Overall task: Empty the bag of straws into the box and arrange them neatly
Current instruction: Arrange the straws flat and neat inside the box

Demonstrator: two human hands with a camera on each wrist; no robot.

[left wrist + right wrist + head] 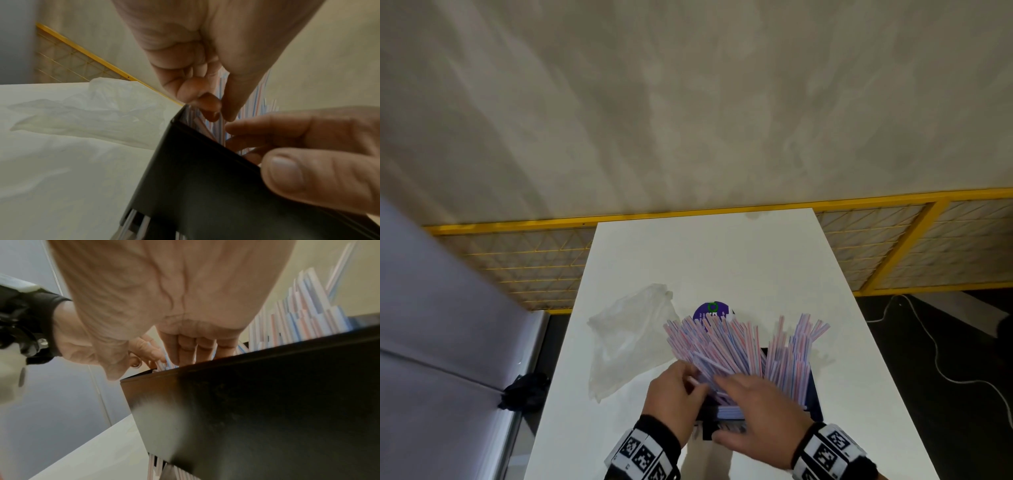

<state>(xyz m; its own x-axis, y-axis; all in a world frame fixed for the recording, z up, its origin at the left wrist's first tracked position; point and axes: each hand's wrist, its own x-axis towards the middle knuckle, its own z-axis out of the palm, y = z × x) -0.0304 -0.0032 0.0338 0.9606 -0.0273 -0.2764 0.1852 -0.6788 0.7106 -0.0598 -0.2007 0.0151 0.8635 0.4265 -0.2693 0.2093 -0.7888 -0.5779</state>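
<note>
- Left hand (675,390) pinches pink-and-blue striped plastic straws (729,346) standing in black box (814,394).
- Right hand (753,407) fingers extended, relaxed, resting on the straws.
- Empty clear plastic bag (626,339) lies left, on white table (722,253).

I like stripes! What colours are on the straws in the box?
The thin plastic straws are white with pink and blue stripes, clearest in the head view.

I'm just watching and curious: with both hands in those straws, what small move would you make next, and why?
Probably gather the leaning straws upright with both hands: they fan out over the black box, the plastic bag already lies emptied, and the left hand pinches one while the right hand reaches among them.
</note>
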